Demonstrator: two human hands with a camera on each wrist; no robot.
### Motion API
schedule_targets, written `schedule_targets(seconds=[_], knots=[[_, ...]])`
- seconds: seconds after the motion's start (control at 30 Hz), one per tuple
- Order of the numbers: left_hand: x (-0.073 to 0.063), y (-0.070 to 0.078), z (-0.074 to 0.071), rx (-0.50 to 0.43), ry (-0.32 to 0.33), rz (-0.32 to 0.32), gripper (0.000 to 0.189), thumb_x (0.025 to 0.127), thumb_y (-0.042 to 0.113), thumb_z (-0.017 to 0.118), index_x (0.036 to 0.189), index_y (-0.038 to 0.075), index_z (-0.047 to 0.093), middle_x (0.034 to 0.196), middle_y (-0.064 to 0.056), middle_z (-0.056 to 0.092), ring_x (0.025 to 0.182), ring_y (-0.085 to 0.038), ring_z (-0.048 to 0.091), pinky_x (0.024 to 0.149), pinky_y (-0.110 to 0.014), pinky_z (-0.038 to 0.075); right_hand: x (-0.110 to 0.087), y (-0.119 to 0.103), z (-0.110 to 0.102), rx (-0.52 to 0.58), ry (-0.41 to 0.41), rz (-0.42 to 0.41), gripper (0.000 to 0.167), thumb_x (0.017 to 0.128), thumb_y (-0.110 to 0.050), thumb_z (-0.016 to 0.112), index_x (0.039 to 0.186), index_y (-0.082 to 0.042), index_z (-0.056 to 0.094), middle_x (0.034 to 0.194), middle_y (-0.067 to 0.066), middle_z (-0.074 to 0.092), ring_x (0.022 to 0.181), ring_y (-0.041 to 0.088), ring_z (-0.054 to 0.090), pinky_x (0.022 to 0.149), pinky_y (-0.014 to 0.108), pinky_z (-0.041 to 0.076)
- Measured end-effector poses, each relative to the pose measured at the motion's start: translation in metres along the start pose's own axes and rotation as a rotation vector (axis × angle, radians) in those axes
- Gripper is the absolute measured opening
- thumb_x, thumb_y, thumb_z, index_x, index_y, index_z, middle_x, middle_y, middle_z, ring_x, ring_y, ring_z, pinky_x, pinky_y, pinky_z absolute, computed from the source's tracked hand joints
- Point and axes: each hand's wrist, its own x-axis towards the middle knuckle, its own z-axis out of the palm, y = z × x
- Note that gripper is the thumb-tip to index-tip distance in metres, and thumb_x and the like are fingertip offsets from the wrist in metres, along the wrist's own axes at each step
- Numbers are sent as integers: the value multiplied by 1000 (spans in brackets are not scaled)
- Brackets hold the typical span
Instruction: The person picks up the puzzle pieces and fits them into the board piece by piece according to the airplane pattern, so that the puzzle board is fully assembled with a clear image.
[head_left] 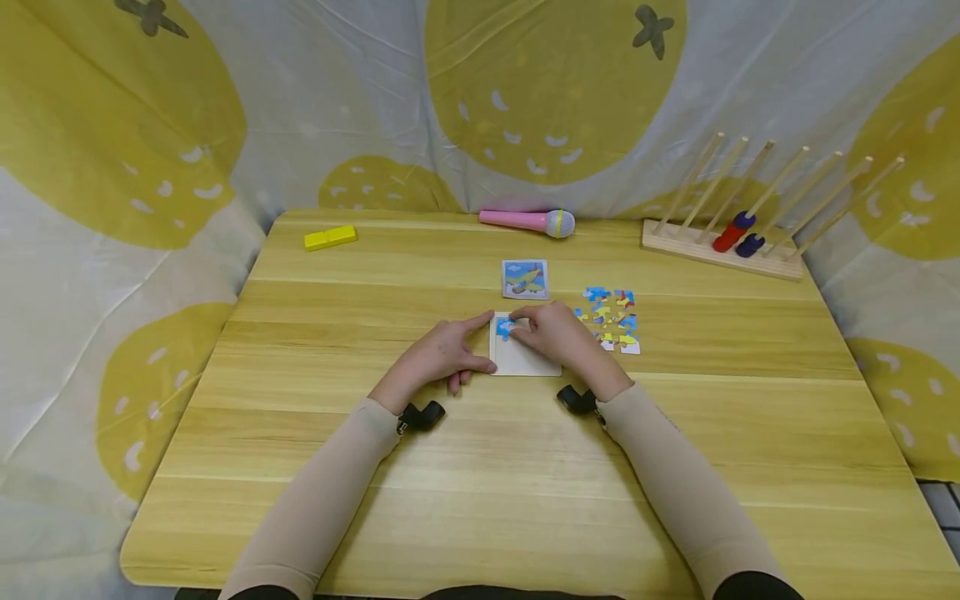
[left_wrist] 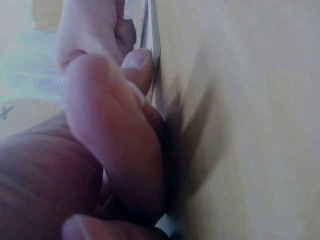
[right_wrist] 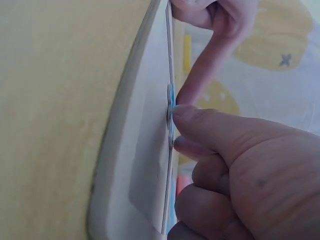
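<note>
A small white puzzle board (head_left: 521, 361) lies on the table in front of the person. My left hand (head_left: 438, 350) touches its left edge, with the index finger at the far corner and the thumb at the near one, both extended. Above the board's upper left, my right hand (head_left: 561, 335) pinches a blue-and-white puzzle piece (head_left: 505, 327) between thumb and index finger. In the right wrist view the piece (right_wrist: 170, 100) is at the board's surface, under the thumb tip. Its underside contact is partly hidden.
Several loose puzzle pieces (head_left: 627, 322) lie right of the board. Behind it is a picture card (head_left: 525, 279) showing a yellow airplane. Farther back are a pink toy microphone (head_left: 517, 220), a yellow block (head_left: 331, 238) and a wooden peg stand (head_left: 720, 250) with a few red and blue rings.
</note>
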Motion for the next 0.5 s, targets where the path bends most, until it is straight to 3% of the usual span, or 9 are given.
schedule_targets(seconds=[0.5], knots=[[-1,1,0,6,0,-3,98,93,32,84,171,29,25,55,-7,65,41,-19,62,51,-41,62,1,-1,7,7,77,28,24,100,-29,76,118,-14,82,59,-4,45,57,10,40,54,24,31]])
